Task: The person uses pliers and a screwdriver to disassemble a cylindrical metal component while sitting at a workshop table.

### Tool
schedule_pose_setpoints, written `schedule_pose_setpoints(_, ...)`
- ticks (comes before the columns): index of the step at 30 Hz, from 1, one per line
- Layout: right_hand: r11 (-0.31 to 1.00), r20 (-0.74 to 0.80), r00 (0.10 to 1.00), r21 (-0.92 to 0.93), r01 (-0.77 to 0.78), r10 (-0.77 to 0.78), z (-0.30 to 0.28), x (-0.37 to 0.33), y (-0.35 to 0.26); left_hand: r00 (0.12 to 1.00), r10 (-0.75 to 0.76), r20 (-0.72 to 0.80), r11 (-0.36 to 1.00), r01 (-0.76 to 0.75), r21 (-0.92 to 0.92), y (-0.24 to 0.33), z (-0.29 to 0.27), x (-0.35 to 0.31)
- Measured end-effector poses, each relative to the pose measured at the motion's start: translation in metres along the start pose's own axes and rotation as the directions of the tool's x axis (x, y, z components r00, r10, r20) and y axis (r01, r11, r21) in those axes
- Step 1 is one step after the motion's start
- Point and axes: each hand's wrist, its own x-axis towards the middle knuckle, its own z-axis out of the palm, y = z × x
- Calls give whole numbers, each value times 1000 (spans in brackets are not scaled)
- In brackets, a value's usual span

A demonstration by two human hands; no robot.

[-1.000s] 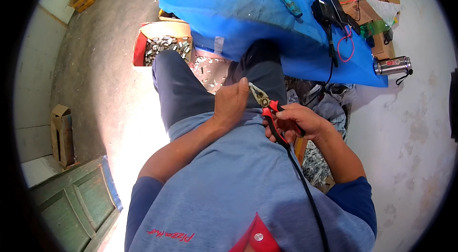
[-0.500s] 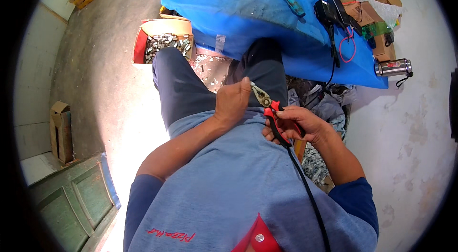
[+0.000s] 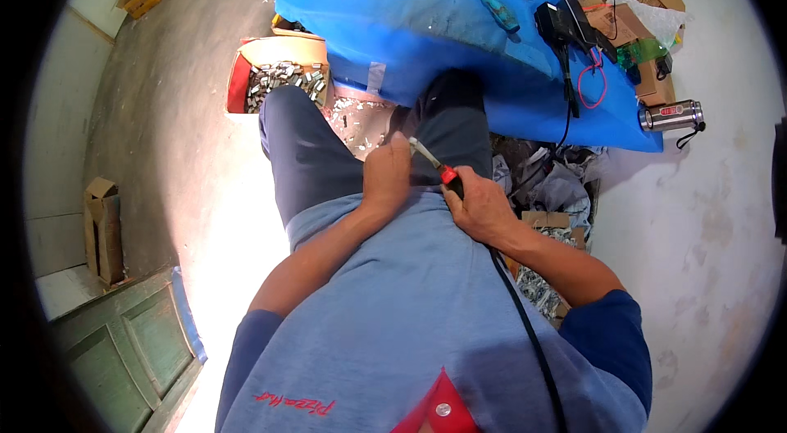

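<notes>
"Where are the pliers (image 3: 427, 155)?"
"Over the dark trousers (image 3: 316, 154); right hand (image 3: 482, 205) closed around the handles (image 3: 448, 176); tip beside the left hand (image 3: 387, 176)."
"And that hand?"
"Curled; whether around anything, I cannot tell."

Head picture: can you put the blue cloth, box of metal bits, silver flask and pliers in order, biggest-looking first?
1. Blue cloth
2. Box of metal bits
3. Silver flask and pliers: I can't rank these two, because the right hand hides part of the pliers.
</notes>
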Motion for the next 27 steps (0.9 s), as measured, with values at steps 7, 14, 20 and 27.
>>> schedule_pose_setpoints(7,946,-55,998,323,10,8,35,3,7,1000,13,25,988,-9,-152,-11,-2,8)
schedule_pose_setpoints(14,462,225,964,846,-267,144,24,14,23,980,56,193,988,-27,-152,-38,10,12)
schedule_pose_setpoints(20,421,269,950,851,-313,161,7,9,18,947,-153,283,806,285,-518,-36,6,12)
schedule_pose_setpoints(27,725,270,954,631,-275,127,-8,0,6,749,-302,590,287,661,-693,-5,-7,11)
